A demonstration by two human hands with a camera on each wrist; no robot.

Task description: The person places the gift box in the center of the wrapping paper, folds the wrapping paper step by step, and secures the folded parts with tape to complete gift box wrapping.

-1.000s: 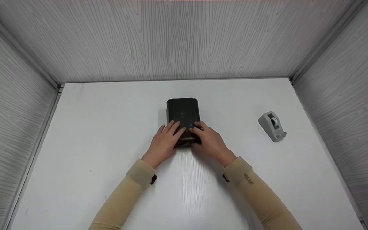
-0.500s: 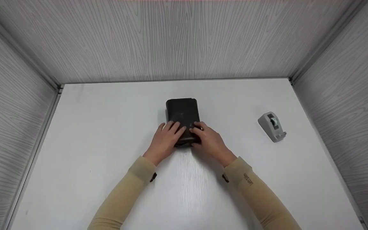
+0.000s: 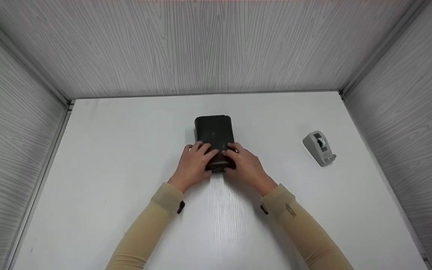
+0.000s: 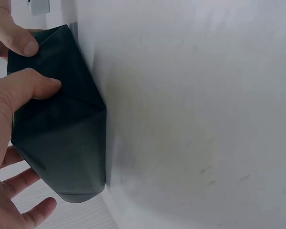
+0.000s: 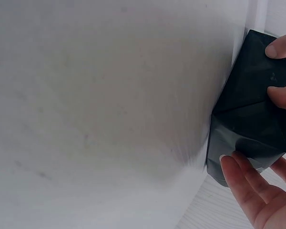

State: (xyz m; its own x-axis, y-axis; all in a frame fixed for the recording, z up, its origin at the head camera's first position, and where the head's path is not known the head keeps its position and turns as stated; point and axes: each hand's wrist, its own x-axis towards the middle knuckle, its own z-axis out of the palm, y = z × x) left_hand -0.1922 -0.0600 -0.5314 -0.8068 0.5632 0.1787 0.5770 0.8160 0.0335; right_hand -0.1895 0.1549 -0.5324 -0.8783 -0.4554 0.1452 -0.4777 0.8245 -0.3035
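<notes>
A box-shaped parcel (image 3: 214, 129) wrapped in dark, glossy sheet lies flat on the white table, with folded creases at its near end in both wrist views. My left hand (image 3: 192, 165) grips its near left corner. Its fingers rest on top, while the left thumb (image 4: 43, 85) presses the folded end flap. At the near right corner, my right hand (image 3: 249, 167) holds the parcel, thumb (image 5: 282, 98) against the end and fingers (image 5: 243, 183) touching the creased long side. The parcel's underside is hidden.
A grey tape dispenser (image 3: 319, 148) stands on the right part of the table (image 3: 126, 150). Grey wood-patterned panels (image 3: 216, 48) enclose the table at the back and both sides.
My left thumb has come inward along the parcel's near end, and the left fingers have shifted slightly. The right hand, parcel and tape dispenser stay nearly still.
</notes>
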